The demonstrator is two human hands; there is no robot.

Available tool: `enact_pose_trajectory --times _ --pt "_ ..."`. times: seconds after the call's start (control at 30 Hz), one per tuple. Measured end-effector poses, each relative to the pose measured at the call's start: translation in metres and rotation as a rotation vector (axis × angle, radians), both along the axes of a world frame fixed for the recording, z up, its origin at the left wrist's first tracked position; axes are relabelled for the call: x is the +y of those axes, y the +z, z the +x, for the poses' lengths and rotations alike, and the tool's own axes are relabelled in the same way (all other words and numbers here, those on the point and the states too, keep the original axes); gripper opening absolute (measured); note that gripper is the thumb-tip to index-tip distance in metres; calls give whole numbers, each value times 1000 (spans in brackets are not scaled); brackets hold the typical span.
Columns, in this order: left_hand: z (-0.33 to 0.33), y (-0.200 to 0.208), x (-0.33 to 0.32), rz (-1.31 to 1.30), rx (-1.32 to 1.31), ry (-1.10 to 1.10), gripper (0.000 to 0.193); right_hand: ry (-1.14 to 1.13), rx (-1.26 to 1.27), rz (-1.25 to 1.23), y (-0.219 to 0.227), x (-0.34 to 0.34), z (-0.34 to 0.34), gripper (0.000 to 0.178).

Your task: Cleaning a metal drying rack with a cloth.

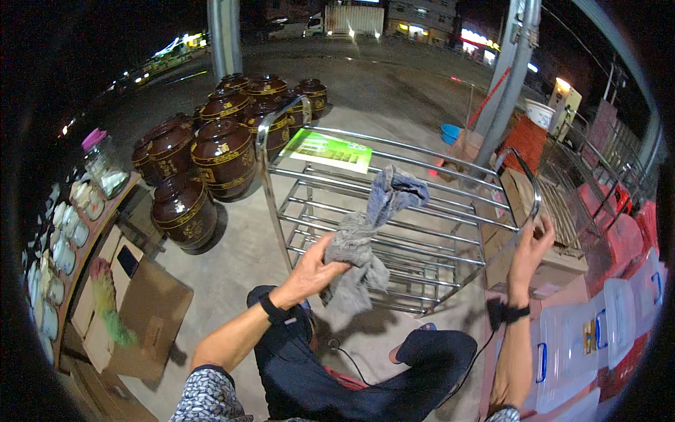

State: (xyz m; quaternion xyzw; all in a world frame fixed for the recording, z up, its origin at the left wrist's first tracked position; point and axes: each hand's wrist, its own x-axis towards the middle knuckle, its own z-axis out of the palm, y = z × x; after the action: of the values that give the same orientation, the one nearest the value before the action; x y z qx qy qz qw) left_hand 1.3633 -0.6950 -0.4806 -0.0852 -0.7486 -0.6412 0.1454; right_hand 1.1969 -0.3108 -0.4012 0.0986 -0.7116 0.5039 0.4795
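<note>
Clock directions run from the middle of the view, with twelve at the top. Largest is the metal tube rack (422, 247), spanning the centre toward 3 o'clock, its parallel bars running crosswise and its curved end rails standing up. Brown glazed jars (223, 158) with yellow bands cluster from 10 to 11 o'clock. At 4 o'clock sit clear plastic storage boxes (569, 344) with blue handles. A flattened-looking cardboard box (158, 309) lies open at 8 o'clock, and a cardboard carton (562, 271) stands at 3 o'clock, just under the right hand.

The rag (358, 253) is near the centre, toward 6 o'clock, bunched against the rack's near side; its lower part is grey, its upper part blue-grey and draped over the bars. Whether it is one cloth or two, I cannot tell.

The left forearm slants up from 7 o'clock, a black band at the wrist. The left hand (313, 271) grips the rag's grey part, thumb on top, knuckles toward the rack. The right forearm rises almost upright from 5 o'clock, also banded in black. The right hand (536, 243) is raised at 3 o'clock beside the end of a curved rail, its fingers loosely bent and pointing up; I cannot tell whether they close on the tube.

Smallest, a green leaflet (327, 150) lies on the rack's far left corner, near 12 o'clock.
</note>
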Motion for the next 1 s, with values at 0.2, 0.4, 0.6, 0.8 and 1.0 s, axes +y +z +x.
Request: enact_pose_trajectory --times 0.2,0.4,0.6,0.8,1.0 --pt "-10 18 65 -54 54 -173 57 666 -476 138 -75 -90 77 56" --pt "-13 22 76 -374 233 -248 59 1166 -704 -418 -79 -122 78 61" --pt "5 16 72 -668 91 -455 53 1221 -918 -575 -60 -126 84 61" --pt "6 4 68 -482 50 -234 73 1212 -959 -376 -85 -116 75 37" --pt "1 -27 71 -532 229 -106 96 1281 -1247 -840 -95 -126 70 32"
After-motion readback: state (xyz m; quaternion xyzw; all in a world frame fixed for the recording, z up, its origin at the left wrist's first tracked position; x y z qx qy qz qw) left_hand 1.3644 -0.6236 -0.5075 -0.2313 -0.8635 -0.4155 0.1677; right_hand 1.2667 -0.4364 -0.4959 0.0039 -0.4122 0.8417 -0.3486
